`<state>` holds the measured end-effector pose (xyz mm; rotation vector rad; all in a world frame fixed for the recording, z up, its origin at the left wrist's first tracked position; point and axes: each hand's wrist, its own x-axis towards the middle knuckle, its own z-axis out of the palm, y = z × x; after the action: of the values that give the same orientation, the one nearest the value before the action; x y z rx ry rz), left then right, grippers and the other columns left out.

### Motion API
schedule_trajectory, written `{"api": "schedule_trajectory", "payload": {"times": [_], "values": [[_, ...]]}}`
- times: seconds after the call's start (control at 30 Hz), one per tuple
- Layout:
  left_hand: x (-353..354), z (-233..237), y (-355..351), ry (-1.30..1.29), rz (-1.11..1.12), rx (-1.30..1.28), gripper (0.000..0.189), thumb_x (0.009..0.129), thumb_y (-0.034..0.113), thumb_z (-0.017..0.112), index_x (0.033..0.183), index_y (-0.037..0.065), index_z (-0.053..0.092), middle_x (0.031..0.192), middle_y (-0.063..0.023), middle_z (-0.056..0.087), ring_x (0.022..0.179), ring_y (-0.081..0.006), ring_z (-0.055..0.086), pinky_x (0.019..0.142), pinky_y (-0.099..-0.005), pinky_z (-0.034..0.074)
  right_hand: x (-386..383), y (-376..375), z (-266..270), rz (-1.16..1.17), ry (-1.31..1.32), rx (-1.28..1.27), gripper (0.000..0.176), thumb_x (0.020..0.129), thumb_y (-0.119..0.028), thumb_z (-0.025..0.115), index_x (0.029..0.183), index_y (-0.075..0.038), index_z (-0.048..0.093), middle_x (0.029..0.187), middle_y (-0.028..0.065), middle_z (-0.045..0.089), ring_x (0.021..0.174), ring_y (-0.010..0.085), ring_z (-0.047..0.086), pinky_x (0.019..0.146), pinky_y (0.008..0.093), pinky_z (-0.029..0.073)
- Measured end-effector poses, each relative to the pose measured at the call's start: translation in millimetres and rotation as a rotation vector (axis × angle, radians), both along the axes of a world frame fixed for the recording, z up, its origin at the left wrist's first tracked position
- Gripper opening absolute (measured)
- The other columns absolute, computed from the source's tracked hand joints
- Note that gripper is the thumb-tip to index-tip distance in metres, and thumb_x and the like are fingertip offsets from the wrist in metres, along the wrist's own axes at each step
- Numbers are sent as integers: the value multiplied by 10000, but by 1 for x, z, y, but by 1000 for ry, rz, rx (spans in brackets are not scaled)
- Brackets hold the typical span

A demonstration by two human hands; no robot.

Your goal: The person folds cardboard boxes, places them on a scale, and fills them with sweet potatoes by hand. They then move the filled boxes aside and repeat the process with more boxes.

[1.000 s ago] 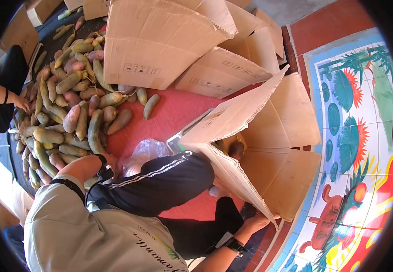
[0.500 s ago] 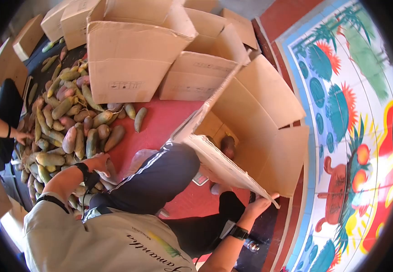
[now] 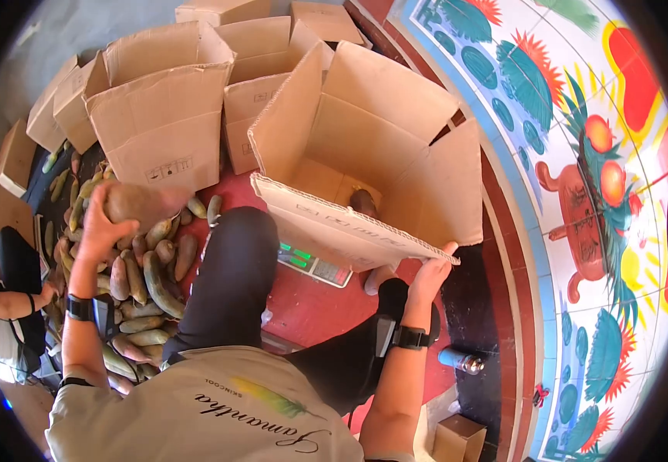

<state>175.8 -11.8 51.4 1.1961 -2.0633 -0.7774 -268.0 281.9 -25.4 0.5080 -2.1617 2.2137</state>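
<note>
My left hand (image 3: 104, 225) is raised over the pile, its fingers wrapped round a large sweet potato (image 3: 135, 203) that is smeared by motion. Below it spreads a heap of sweet potatoes (image 3: 161, 285), some reddish and some greenish-brown. My right hand (image 3: 429, 277) grips the near right corner of an open cardboard box (image 3: 349, 235), thumb at the top edge. Inside that box lies a dark reddish sweet potato (image 3: 363, 202). A scale (image 3: 322, 269) with lit green displays shows at the foot of the box, and another sweet potato (image 3: 380, 279) lies beside it.
More cardboard boxes (image 3: 157, 115) stand along the back. At the left edge, another person's hand (image 3: 45, 294) reaches to the pile. A painted tile wall (image 3: 527, 100) runs along the right. A bottle (image 3: 461, 359) lies on the floor at right.
My left hand has risen from the heap with a sweet potato in it. My right hand keeps hold of the box. The view has shifted, and more of the scale shows.
</note>
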Motion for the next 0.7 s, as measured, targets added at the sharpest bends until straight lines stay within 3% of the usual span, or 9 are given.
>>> {"api": "schedule_trajectory", "payload": {"times": [0.03,0.13,0.2,0.27,0.33,0.4,0.43,0.7], "values": [[-7,18,0,68,-17,-44,754,516,188,743,1175,28,415,1077,-109,487,1042,-224,452,921,-331,349,-7,5,-8,77,-25,-3,610,918,-472,297,1015,99,489,937,161,562,795,200,583,660,322,502],[-30,64,5,306,-40,-32,741,564,202,735,1205,30,405,1110,-110,490,1050,-213,464,919,-318,356,2,3,5,28,-70,58,621,914,-482,298,1017,100,488,939,158,566,828,199,580,710,329,494],[-42,82,3,320,-74,-80,769,585,218,741,1240,34,383,1151,-113,482,1075,-217,460,918,-317,362,-3,-1,-4,-16,8,20,599,917,-477,297,957,82,506,878,122,567,799,167,563,714,298,474],[-68,100,12,493,-128,-101,777,608,251,736,1259,38,371,1178,-114,476,1099,-227,453,927,-324,358,-2,0,-6,16,68,15,563,923,-462,303,879,57,517,809,80,551,737,129,528,658,255,448],[-92,115,22,503,-168,-116,759,628,286,721,1259,41,378,1187,-112,474,1109,-227,449,935,-329,352,0,-2,-2,-23,47,10,522,935,-428,303,832,35,521,784,54,535,696,99,489,618,235,423],[-115,126,29,515,-271,-208,743,626,294,709,1249,39,393,1178,-107,480,1100,-220,455,937,-328,348,1,1,-1,9,-31,88,514,947,-355,312,1004,114,517,939,161,582,851,190,515,775,306,407],[-126,130,32,478,-304,-227,730,613,297,704,1236,47,417,1165,-100,485,1092,-210,457,931,-324,351,1,0,-1,12,-31,75,511,945,-361,313,1027,100,520,959,154,585,869,195,526,787,302,409],[-219,130,54,281,-610,-189,695,569,191,730,1190,48,453,1113,-101,498,1055,-195,468,909,-303,365,6,0,7,18,-3,71,490,947,-355,303,998,75,533,918,146,588,841,199,529,773,307,407]]}}
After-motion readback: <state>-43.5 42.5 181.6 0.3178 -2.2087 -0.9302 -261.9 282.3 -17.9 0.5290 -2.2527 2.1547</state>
